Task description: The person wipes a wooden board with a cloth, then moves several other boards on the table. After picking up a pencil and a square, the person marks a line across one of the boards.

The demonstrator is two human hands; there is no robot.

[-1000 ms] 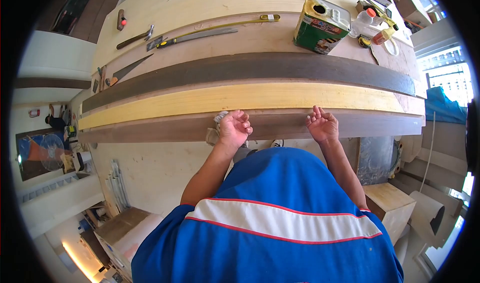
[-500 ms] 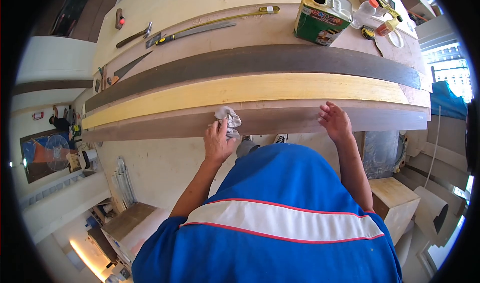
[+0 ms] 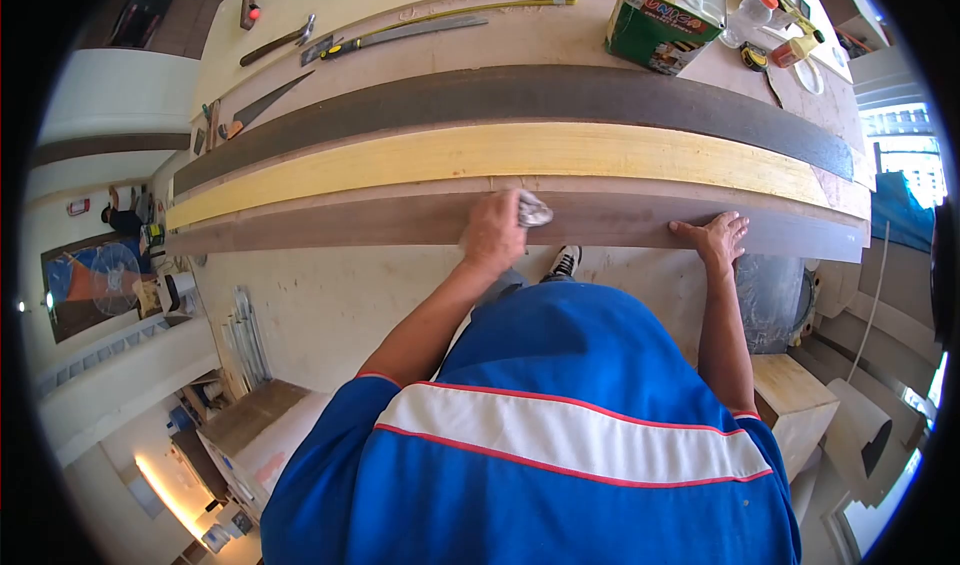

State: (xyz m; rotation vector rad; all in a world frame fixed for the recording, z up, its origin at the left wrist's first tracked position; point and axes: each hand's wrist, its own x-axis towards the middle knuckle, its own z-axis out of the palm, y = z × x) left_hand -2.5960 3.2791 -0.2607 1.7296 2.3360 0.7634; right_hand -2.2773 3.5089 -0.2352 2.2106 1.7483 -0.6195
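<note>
A long brown board (image 3: 400, 223) lies along the near edge of the workbench. My left hand (image 3: 494, 233) is closed around a crumpled whitish rag (image 3: 534, 210) and presses it on this board near its middle. Farther right, my right hand (image 3: 716, 238) rests on the same board with its fingers spread, holding nothing. Just behind lies a pale yellow board (image 3: 420, 159), and beyond that a dark grey-brown board (image 3: 450, 103); all run roughly parallel.
At the back right stand a green metal can (image 3: 664, 25), a clear bottle with a red cap (image 3: 748, 20) and a tape measure (image 3: 753, 57). A hammer (image 3: 280, 43), a handsaw (image 3: 400, 33) and a smaller saw (image 3: 268, 105) lie at the back left. Another person (image 3: 122, 215) is far left.
My left hand has moved right along the brown board with the rag. My right hand has come down from above the board onto it, a little farther right, fingers spread.
</note>
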